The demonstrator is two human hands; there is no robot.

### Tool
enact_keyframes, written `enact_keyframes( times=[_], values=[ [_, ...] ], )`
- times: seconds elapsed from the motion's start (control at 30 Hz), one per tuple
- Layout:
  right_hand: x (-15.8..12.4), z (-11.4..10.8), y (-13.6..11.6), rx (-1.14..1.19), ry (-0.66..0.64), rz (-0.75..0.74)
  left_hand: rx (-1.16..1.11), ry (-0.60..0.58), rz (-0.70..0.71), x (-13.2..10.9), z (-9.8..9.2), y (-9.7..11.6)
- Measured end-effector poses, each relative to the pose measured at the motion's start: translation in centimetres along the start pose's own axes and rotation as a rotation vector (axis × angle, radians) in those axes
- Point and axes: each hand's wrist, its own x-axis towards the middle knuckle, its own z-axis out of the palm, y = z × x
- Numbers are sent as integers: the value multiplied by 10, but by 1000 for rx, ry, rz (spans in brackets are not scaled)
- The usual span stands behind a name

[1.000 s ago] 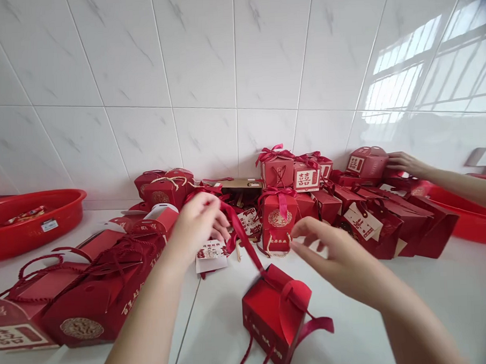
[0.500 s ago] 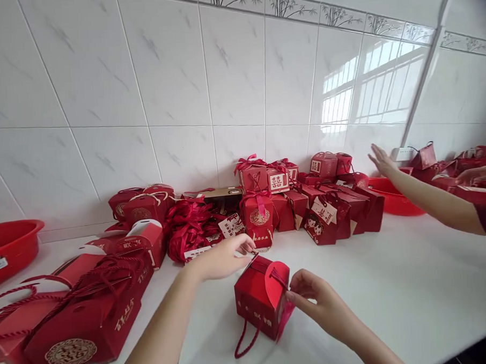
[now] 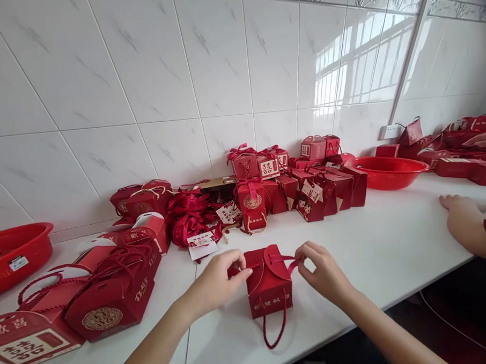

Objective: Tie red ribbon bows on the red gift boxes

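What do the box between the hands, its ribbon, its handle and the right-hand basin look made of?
Box: likely coated cardboard, satin; crisp folds, thin flaps.
Ribbon: probably fabric, slight sheen; flat, softly bending strip.
Handle: apparently twisted cord, matte, fibre unclear; thick, round loop.
Basin: probably moulded plastic, fairly glossy; smooth, evenly red wall.

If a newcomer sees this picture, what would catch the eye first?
Probably the small red cardboard box on the white tabletop, between the left hand and right hand, holding crimson ribbon. Behind it, leftward, lies a tangled crimson ribbon heap; further right, a round red plastic basin.
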Motion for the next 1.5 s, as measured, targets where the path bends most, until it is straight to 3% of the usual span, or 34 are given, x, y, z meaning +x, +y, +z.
enact_keyframes(
  times=[0.17, 0.33, 0.5, 0.6, 0.7, 0.9, 0.97, 1.1, 1.23, 1.3, 1.37, 1.5],
  values=[
    [4, -15, 7, -131, 198, -113, 89, 287, 155, -6, -16, -7],
    [9, -23, 9, -168, 214, -160, 147, 431, 310, -9, -17, -21],
    [6, -26, 19, -204, 210, -214, 403, 423, 501, -13, -17, -38],
    [-2, -25, 25, -220, 176, -213, 605, 411, 519, -16, -13, -47],
    [-11, -20, 26, -229, 121, -193, 731, 351, 469, -20, -4, -58],
    [-30, 1, 21, -168, 13, -75, 848, 16, 281, -24, 14, -70],
    [-36, 5, 19, -158, -7, -35, 781, -50, 135, -27, 11, -69],
    [-45, 5, 14, -167, -140, 42, 598, -60, -147, -37, 1, -58],
    [-44, 3, 1, 119, -322, 208, 278, -167, -78, -51, 13, -36],
    [-41, 6, -7, 283, -314, 302, 276, -172, -79, -52, 25, -27],
    [-37, 12, -15, 436, -226, 383, 276, -117, -139, -48, 34, -25],
    [-30, 19, -24, 840, -59, 655, -103, 75, -198, -31, 42, -31]
  ],
)
